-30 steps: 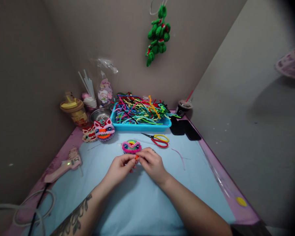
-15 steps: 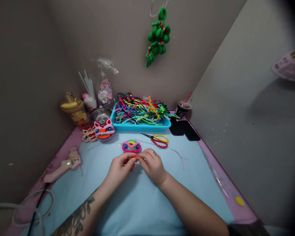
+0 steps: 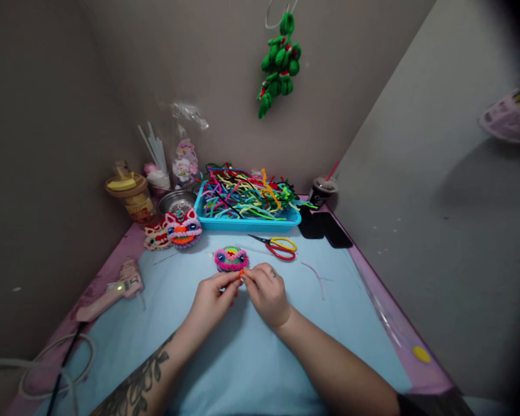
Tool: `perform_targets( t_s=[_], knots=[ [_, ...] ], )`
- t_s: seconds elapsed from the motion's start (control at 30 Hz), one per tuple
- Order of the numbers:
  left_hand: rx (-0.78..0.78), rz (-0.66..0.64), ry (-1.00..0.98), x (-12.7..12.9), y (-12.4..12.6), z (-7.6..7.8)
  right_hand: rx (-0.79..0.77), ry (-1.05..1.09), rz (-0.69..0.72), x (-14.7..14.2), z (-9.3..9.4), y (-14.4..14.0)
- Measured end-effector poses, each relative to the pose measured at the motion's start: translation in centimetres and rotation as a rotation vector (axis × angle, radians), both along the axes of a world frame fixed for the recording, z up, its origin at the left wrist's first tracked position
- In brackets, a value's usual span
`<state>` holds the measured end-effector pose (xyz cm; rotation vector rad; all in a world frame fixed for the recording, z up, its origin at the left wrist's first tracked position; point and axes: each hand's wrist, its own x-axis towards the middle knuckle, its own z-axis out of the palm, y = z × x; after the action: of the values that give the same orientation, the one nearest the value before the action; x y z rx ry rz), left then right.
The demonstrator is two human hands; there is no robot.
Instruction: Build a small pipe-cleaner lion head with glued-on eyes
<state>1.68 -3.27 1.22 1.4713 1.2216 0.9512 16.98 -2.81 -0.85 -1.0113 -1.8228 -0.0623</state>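
At the table's left edge lies a pink glue gun [image 3: 112, 289]. Midway across the blue mat [image 3: 242, 358], the left hand [image 3: 212, 300] and right hand [image 3: 266, 292] meet, fingertips of both pinched shut on a small orange piece [image 3: 241, 275], just before a pink round craft [image 3: 231, 259]. Scissors [image 3: 279, 247] lie farther right.

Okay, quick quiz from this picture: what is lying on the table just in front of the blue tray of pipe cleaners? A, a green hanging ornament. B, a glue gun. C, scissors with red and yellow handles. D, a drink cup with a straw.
C: the scissors with red and yellow handles lie on the table right in front of the blue tray, beyond the right hand and left hand.
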Motion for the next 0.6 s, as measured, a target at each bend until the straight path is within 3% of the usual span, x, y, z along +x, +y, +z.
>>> perform_targets(
  t_s=[0.33, 0.6],
  knots=[
    [-0.150, -0.007, -0.130, -0.02, 0.30, 0.66, 0.019, -0.018, 0.068, -0.13, -0.11, -0.14],
    [-0.102, 0.009, -0.109, -0.63, 0.77, 0.72, -0.156, 0.205, 0.304, -0.26, 0.21, -0.72]
  ],
)
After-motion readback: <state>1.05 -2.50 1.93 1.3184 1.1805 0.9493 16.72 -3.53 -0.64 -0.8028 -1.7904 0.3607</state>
